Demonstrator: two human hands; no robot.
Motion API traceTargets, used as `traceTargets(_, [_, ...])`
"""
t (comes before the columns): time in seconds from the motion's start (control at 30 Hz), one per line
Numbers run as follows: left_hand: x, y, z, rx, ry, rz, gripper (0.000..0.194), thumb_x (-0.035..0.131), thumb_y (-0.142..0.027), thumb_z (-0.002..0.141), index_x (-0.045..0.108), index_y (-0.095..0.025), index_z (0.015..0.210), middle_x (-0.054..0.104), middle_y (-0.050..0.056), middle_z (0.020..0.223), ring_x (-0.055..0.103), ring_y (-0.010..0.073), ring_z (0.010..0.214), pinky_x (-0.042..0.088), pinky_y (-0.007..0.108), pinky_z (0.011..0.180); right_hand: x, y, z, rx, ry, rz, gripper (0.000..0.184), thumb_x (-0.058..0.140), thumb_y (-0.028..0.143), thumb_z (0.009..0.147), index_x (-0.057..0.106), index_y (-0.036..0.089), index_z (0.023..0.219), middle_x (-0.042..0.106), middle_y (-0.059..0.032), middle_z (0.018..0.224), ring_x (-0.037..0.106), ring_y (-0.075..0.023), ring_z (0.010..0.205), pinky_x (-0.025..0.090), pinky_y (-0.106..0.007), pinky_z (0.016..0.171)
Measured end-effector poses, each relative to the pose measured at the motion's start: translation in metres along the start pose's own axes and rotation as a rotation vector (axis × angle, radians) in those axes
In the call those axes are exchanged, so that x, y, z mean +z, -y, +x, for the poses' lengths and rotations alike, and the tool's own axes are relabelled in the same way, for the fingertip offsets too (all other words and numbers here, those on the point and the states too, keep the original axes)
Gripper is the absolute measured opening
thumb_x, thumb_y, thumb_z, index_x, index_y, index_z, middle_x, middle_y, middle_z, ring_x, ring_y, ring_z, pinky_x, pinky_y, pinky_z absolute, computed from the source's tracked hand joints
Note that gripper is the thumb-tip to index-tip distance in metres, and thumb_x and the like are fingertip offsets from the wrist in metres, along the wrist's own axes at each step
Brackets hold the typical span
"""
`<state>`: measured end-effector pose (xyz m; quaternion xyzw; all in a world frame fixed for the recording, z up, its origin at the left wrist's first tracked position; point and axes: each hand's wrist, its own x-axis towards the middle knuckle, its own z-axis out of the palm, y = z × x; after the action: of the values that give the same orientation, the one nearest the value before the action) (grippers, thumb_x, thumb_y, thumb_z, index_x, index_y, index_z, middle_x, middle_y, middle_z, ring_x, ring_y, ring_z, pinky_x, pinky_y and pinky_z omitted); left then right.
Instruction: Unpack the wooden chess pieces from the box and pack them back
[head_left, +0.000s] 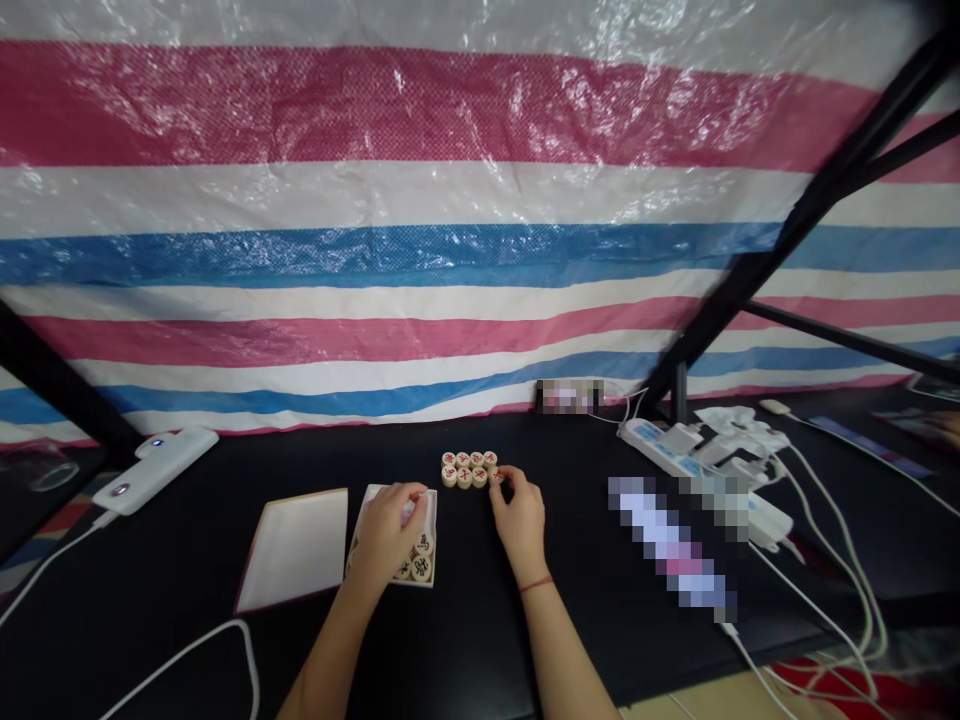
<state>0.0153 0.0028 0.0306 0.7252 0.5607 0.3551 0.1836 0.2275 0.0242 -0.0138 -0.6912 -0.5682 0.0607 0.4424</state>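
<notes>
Two short rows of round xiangqi pieces (pixel 464 477) with red characters stand on the black table. At the right end of the near row, my right hand (pixel 523 512) has its thumb and forefinger closed on a xiangqi piece (pixel 496 477), partly covered by the fingers. My left hand (pixel 391 525) is over an open white box (pixel 433 540), fingers curled together. Whatever may be between those fingers is hidden. In the box's near part lie xiangqi pieces (pixel 421 568) with black characters; my hand covers much of the rest.
Left of the box lies its lid (pixel 298 550), white inside. A white power strip with a cable (pixel 156 470) lies far left; another power strip (pixel 701 475) with plugs and cables runs along the right. Behind hangs a striped plastic sheet (pixel 375 250), between black metal bars (pixel 750 270).
</notes>
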Motion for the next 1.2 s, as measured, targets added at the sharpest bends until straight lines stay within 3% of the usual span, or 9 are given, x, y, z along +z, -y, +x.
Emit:
traceTargets(0.2, [-0.002,0.007,0.000,-0.004,0.003,0.114,0.023,0.046,-0.028,0.091,0.069,-0.024,0.093,0.071,0.003,0.093,0.061,0.0207,0.091,0.045,0.035,0.085,0.003,0.000,-0.002,-0.034,0.011,-0.063,0.025,0.045,0.030,0.088,0.064,0.018,0.097,0.069,-0.0095,0.093,0.057,-0.0242,0.085,0.040,-0.033,0.075])
traceTargets(0.4, [-0.007,0.027,-0.001,-0.069,-0.162,0.393,0.028,0.048,-0.026,0.089,0.072,-0.021,0.103,0.066,0.009,0.103,0.055,0.0258,0.095,0.043,0.039,0.089,0.005,-0.002,0.000,-0.044,-0.015,-0.059,0.024,0.047,0.031,0.087,0.065,0.018,0.094,0.069,-0.0091,0.092,0.057,-0.0241,0.082,0.040,-0.032,0.073])
traceTargets(0.53, [-0.014,0.033,-0.002,-0.206,-0.085,0.491,0.033,0.046,-0.026,0.091,0.069,-0.024,0.114,0.064,0.009,0.113,0.056,0.0257,0.098,0.042,0.038,0.083,0.005,-0.002,0.000,-0.084,-0.072,-0.031,0.025,0.047,0.032,0.088,0.065,0.017,0.093,0.068,-0.0110,0.093,0.057,-0.0244,0.083,0.042,-0.035,0.076])
traceTargets(0.67, [-0.020,0.028,0.003,-0.304,0.010,0.482,0.029,0.045,-0.028,0.094,0.071,-0.031,0.107,0.066,0.004,0.115,0.053,0.0250,0.108,0.036,0.041,0.085,0.001,0.013,-0.004,-0.205,-0.173,0.051,0.021,0.048,0.029,0.088,0.064,0.017,0.090,0.064,-0.0122,0.098,0.056,-0.0251,0.095,0.043,-0.040,0.085])
traceTargets(0.73, [-0.022,0.026,0.006,-0.325,0.038,0.472,0.027,0.046,-0.030,0.094,0.072,-0.031,0.102,0.068,0.004,0.111,0.052,0.0246,0.107,0.034,0.041,0.085,-0.001,0.025,-0.009,-0.282,-0.122,0.134,0.018,0.048,0.026,0.089,0.064,0.018,0.090,0.064,-0.0103,0.097,0.056,-0.0237,0.094,0.044,-0.039,0.085])
traceTargets(0.97, [-0.029,0.029,0.006,-0.355,0.032,0.419,0.027,0.048,-0.032,0.091,0.074,-0.030,0.094,0.069,0.007,0.097,0.053,0.0259,0.097,0.032,0.043,0.083,0.002,0.060,-0.032,-0.458,0.310,0.313,0.015,0.049,0.018,0.087,0.064,0.021,0.089,0.065,-0.0062,0.090,0.058,-0.0214,0.090,0.046,-0.037,0.085])
traceTargets(1.1, [-0.029,0.028,0.001,-0.364,0.046,0.421,0.025,0.050,-0.030,0.089,0.075,-0.029,0.087,0.067,0.006,0.090,0.053,0.0263,0.095,0.033,0.043,0.083,0.004,0.063,-0.035,-0.461,0.364,0.334,0.014,0.052,0.021,0.087,0.066,0.021,0.090,0.066,-0.0064,0.091,0.058,-0.0217,0.090,0.046,-0.037,0.086])
traceTargets(1.2, [-0.028,0.026,-0.002,-0.329,-0.037,0.440,0.021,0.054,-0.031,0.087,0.075,-0.029,0.088,0.067,0.007,0.098,0.049,0.0286,0.101,0.035,0.043,0.082,0.005,0.061,-0.033,-0.424,0.357,0.356,0.017,0.050,0.023,0.089,0.068,0.021,0.088,0.066,-0.0068,0.092,0.059,-0.0214,0.091,0.047,-0.036,0.085])
